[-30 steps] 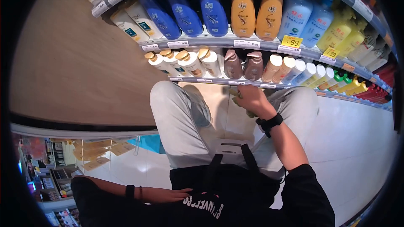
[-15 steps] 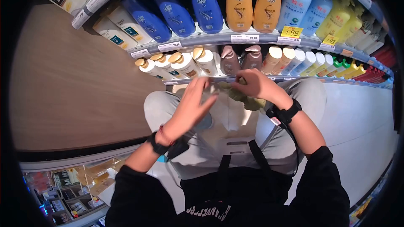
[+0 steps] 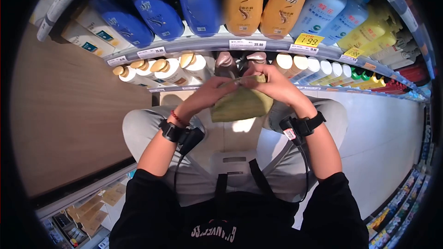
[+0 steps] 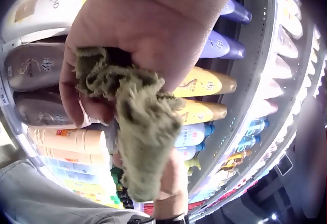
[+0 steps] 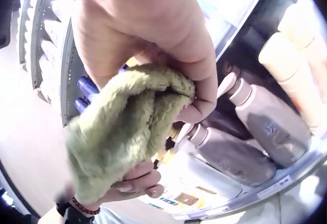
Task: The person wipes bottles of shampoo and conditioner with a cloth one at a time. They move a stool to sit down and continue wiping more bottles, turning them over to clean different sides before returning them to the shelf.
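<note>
A fuzzy olive-green cloth point(image 3: 242, 104) hangs folded between both hands in front of the lower shelf, above the floor between the knees. My left hand point(image 3: 206, 96) grips its left upper edge, and my right hand point(image 3: 276, 86) pinches the right upper edge. Seen from the left wrist, the cloth point(image 4: 145, 137) is bunched and comes out from under the curled left fingers point(image 4: 71, 98). In the right wrist view the right thumb and fingers point(image 5: 204, 88) hold a fold of the cloth point(image 5: 117, 127). Two mauve pump bottles point(image 3: 225, 62) stand just behind the hands.
White bottles with gold pumps point(image 3: 168, 71) line the lower shelf at left. Blue bottles point(image 3: 152, 16), orange bottles point(image 3: 244, 7) and light-blue pump bottles point(image 3: 318, 11) fill the shelf above, behind its price-tag edge point(image 3: 189, 46). A brown panel point(image 3: 78, 110) is at the left; grey-trousered knees point(image 3: 143, 129) flank the hands.
The left hand came up from the lap and took hold of the cloth beside the right hand. The cloth, earlier bunched in the right hand, now hangs spread between both. The view has moved closer to the shelves.
</note>
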A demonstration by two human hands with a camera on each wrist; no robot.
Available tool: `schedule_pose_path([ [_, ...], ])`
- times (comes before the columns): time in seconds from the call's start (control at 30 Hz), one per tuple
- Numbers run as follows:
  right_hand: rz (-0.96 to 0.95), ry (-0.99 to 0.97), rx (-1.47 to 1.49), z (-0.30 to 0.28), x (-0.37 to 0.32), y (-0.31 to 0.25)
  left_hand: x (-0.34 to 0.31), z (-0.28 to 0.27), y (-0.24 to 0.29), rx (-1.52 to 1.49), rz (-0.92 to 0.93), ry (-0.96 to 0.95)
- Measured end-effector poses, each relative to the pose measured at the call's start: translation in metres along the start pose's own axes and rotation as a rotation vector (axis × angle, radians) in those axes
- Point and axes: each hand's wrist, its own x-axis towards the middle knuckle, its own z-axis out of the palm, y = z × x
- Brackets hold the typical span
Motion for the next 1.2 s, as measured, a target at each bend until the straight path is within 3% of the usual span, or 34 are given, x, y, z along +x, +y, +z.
schedule_pose_path([
  [0.03,-0.034,0.002,-0.182,-0.003,-0.001,0.008,-0.001,-0.004,0.002,0.005,-0.021,0.047],
  [0.13,0.181,-0.131,-0.236,-0.013,-0.009,0.003,0.003,-0.021,-0.013,0.038,-0.083,0.087],
  [0.27,0.037,-0.025,-0.257,-0.002,-0.011,0.014,0.008,-0.022,-0.033,0.236,-0.011,0.189],
  [0.33,0.055,-0.017,-0.248,0.001,-0.009,0.009,0.008,-0.016,-0.030,0.357,0.028,0.291],
  [0.43,0.050,-0.029,-0.264,0.006,-0.006,0.004,0.016,-0.010,-0.036,0.366,0.081,0.530],
  [0.53,-0.012,-0.065,-0.305,0.016,-0.003,-0.002,0.016,-0.003,-0.015,0.327,0.127,0.574],
  [0.57,-0.017,-0.075,-0.348,0.019,-0.002,-0.003,0.012,-0.004,-0.004,0.370,-0.057,0.467],
  [0.67,-0.081,-0.045,-0.480,0.028,0.000,-0.006,0.007,0.007,-0.013,0.549,0.268,0.631],
  [0.7,-0.098,-0.024,-0.521,0.030,0.000,-0.005,0.004,0.010,-0.011,0.673,0.498,0.767],
  [0.8,-0.164,0.008,-0.672,0.039,-0.002,-0.007,-0.014,0.019,0.001,0.580,0.228,0.315],
  [0.9,-0.248,-0.024,-0.937,0.048,-0.011,-0.017,-0.018,0.026,-0.009,0.723,0.211,0.149],
  [0.93,-0.285,-0.045,-1.044,0.051,-0.016,-0.025,-0.020,0.028,-0.008,0.813,0.182,0.123],
  [1.0,-0.427,0.074,-1.245,0.056,-0.038,-0.056,-0.021,0.029,-0.014,0.797,0.299,0.241],
  [1.07,-0.541,0.210,-1.254,0.057,-0.077,-0.095,-0.020,0.028,-0.022,0.772,0.312,0.312],
  [1.1,-0.485,0.235,-1.249,0.059,-0.108,-0.117,-0.019,0.027,-0.027,0.765,0.417,0.377],
  [1.13,-0.717,0.379,-1.367,0.056,-0.146,-0.118,-0.016,0.026,-0.031,0.771,0.410,0.388],
  [1.2,-1.307,0.157,-0.973,-0.001,-0.213,-0.095,-0.017,0.025,-0.037,0.762,0.501,0.465],
])
